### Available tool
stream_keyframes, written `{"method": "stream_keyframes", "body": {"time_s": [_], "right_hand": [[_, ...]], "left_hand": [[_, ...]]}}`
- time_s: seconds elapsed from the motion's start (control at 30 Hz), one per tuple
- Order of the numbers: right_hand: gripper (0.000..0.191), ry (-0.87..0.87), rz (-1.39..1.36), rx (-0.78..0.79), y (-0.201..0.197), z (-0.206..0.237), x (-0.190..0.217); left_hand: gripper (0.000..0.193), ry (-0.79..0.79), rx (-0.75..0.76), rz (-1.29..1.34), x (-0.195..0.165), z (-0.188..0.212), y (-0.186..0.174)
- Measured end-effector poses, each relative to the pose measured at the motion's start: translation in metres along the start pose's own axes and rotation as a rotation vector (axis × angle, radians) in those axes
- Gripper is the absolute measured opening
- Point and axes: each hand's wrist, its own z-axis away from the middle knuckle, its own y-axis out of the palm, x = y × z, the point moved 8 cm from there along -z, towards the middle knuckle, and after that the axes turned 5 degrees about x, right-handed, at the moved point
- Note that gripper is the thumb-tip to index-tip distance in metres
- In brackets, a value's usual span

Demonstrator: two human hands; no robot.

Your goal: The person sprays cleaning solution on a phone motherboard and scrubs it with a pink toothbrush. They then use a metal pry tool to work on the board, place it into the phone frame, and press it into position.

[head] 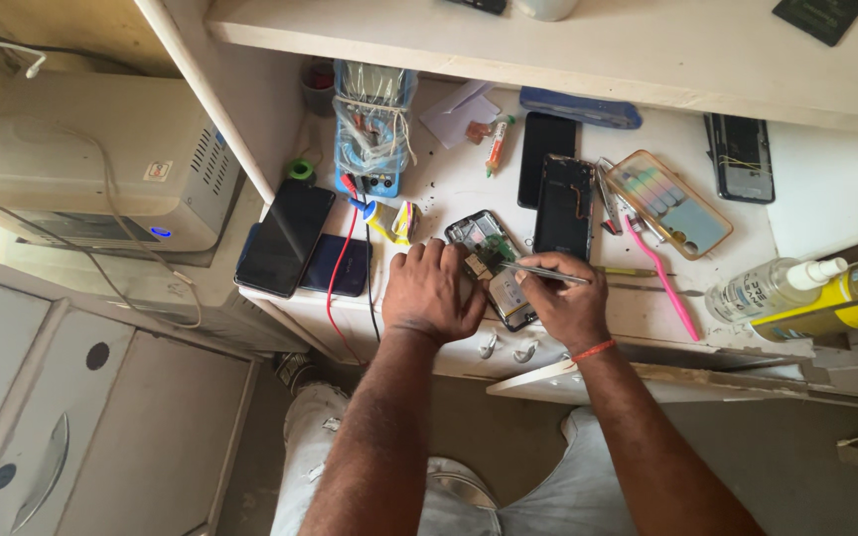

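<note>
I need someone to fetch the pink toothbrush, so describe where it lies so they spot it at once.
On the white workbench, look just right of the person's right hand. The pink toothbrush lies slanted below the clear phone case with pastel stripes. It is the only bright pink thing there.
</note>
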Motion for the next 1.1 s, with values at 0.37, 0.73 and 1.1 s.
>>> {"method": "stream_keyframes", "body": {"time_s": [0.37, 0.73, 1.1], "right_hand": [[0.015, -0.021, 0.014, 0.024, 0.000, 0.001, 0.008], [0.011, -0.083, 0.078, -0.028, -0.005, 0.003, 0.007], [0.016, -0.014, 0.083, -0.009, -0.004, 0.005, 0.003]], "left_hand": [[0.051, -0.013, -0.001, 0.008, 0.000, 0.000, 0.000], [0.051, 0.004, -0.041, 0.010, 0.000, 0.001, 0.000], [0.049, -0.018, -0.020, 0.003, 0.000, 0.000, 0.001]]}}
